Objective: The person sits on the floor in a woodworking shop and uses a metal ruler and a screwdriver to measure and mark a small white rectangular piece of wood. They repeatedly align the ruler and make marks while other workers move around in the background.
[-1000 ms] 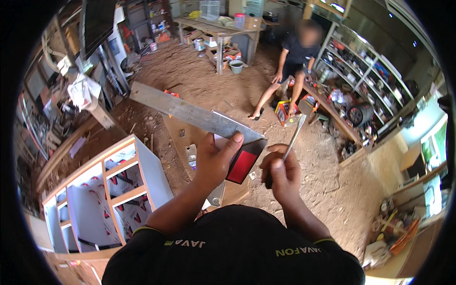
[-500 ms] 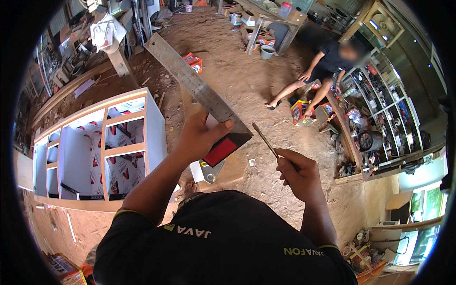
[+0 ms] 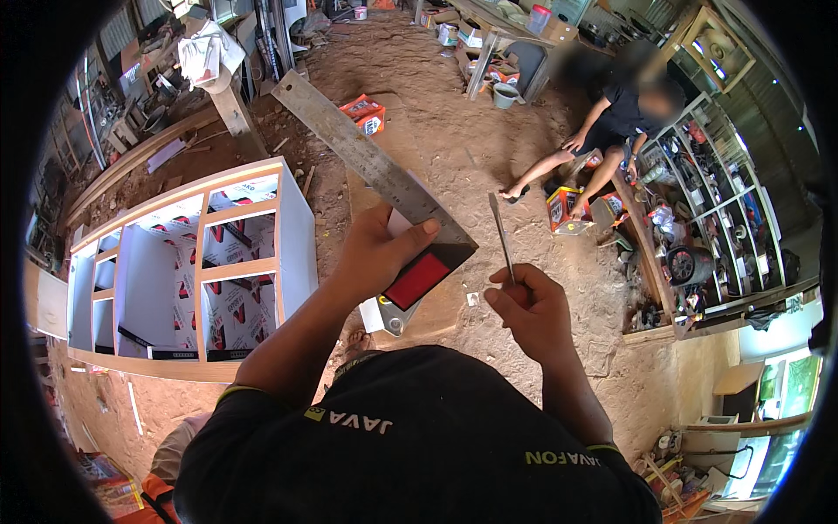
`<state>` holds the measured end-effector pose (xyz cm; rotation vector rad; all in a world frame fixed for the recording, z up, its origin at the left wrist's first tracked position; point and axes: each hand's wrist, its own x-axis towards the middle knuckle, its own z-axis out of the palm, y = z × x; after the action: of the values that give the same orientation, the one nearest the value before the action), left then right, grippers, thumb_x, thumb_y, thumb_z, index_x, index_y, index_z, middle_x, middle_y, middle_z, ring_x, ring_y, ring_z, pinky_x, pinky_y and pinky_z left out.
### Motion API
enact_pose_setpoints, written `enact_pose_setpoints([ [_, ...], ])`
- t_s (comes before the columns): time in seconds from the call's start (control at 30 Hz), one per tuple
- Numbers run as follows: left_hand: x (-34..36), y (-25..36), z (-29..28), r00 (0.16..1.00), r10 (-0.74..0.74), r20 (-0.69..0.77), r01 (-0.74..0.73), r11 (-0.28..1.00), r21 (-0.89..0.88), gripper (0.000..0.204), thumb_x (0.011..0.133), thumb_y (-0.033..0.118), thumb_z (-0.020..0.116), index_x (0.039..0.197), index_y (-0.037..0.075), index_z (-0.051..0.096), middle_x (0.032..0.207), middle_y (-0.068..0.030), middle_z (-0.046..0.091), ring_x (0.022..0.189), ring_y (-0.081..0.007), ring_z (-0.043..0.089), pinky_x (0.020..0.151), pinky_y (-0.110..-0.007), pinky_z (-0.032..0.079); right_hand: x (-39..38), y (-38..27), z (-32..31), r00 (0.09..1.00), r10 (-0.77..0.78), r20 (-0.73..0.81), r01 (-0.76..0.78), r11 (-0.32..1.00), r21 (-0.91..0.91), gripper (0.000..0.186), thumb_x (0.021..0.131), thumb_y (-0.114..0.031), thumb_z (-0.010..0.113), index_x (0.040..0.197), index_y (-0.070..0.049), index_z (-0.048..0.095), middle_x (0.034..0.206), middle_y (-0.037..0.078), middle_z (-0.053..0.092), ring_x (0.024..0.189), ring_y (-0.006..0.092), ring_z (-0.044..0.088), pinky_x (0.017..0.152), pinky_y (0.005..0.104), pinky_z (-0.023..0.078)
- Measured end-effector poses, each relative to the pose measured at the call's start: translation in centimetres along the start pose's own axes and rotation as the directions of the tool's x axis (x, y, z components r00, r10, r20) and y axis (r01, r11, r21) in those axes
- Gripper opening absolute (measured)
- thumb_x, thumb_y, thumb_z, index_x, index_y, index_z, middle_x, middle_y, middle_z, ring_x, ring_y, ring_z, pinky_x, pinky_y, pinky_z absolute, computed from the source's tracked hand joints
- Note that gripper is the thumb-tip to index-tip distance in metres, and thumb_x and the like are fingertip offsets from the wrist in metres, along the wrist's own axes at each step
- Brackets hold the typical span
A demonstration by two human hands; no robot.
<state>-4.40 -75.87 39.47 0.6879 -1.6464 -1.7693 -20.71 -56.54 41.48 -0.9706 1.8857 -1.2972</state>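
Note:
My left hand (image 3: 377,255) is closed on a try square (image 3: 371,162), thumb on the metal near its corner. The worn steel blade slants up to the far left, and the dark stock with a red face points toward me. Something white shows beside the fingers; I cannot tell what it is. In my right hand (image 3: 539,316) is a flat-blade screwdriver (image 3: 502,237), fingers wrapped round its mostly hidden reddish handle. Its tip points up and away, a short distance right of the square's corner, not touching it.
A cabinet frame (image 3: 199,271) with white panels and several compartments lies at left. Another person (image 3: 624,118) sits at far right beside an orange box (image 3: 567,210). A shelf rack (image 3: 720,201) stands at right. A board with a grey metal piece (image 3: 393,316) lies below my hands.
The screwdriver has swung more upright, with my right hand slightly to the left and its handle now partly showing. My left hand keeps its hold on the try square. The whole view has shifted slightly.

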Motion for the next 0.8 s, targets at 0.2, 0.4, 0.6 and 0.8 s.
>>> enact_pose_setpoints([
  [0.2, 0.1, 0.2, 2.3, 0.999, -0.018, 0.036, 0.024, 0.985, -0.17, 0.036, 0.092, 0.027, 0.075, 0.11, -0.003, 0.064, 0.095, -0.0081, 0.072, 0.087, -0.0122, 0.067, 0.078, -0.029, 0.053, -0.1, 0.5, 3.4, 1.0, 0.007, -0.025, 0.0, 0.964, 0.266, 0.03, 0.087, -0.01, 0.079, 0.11, 0.003, 0.065, 0.074, -0.002, 0.063, 0.062, 0.0025, 0.055, 0.054, 0.0215, 0.044],
  [0.4, -0.2, 0.4, 4.3, 0.999, 0.033, 0.042, -0.023, 0.976, -0.216, 0.035, 0.093, 0.027, 0.075, 0.11, -0.002, 0.062, 0.096, -0.0073, 0.072, 0.087, -0.0119, 0.067, 0.077, -0.028, 0.053, -1.0, 0.5, 5.1, 0.996, 0.059, -0.066, -0.035, 0.948, 0.315, 0.018, 0.09, -0.013, 0.076, 0.097, 0.001, 0.068, 0.063, -0.001, 0.062, 0.054, 0.0034, 0.054, 0.05, 0.0218, 0.041],
  [0.6, -0.8, 1.0, 5.3, 1.0, 0.025, 0.009, -0.022, 0.975, -0.22, 0.034, 0.094, 0.027, 0.074, 0.109, -0.002, 0.061, 0.096, -0.0075, 0.071, 0.086, -0.0118, 0.066, 0.076, -0.028, 0.053, -1.4, 0.4, 5.3, 0.99, 0.051, -0.132, 0.0, 0.932, 0.363, 0.016, 0.09, -0.013, 0.075, 0.089, 0.0, 0.066, 0.062, 0.001, 0.062, 0.053, 0.0043, 0.054, 0.047, 0.0224, 0.039],
  [0.8, -1.6, 0.1, 5.7, 0.998, 0.039, -0.042, -0.044, 0.992, -0.119, 0.038, 0.097, 0.034, 0.069, 0.108, -0.002, 0.061, 0.093, -0.0059, 0.067, 0.084, -0.0115, 0.061, 0.076, -0.029, 0.049, -2.0, 0.8, 5.3, 0.989, 0.042, -0.143, 0.011, 0.937, 0.349, 0.016, 0.091, -0.013, 0.075, 0.089, 0.0, 0.066, 0.061, 0.001, 0.062, 0.052, 0.0044, 0.054, 0.046, 0.0228, 0.038],
])
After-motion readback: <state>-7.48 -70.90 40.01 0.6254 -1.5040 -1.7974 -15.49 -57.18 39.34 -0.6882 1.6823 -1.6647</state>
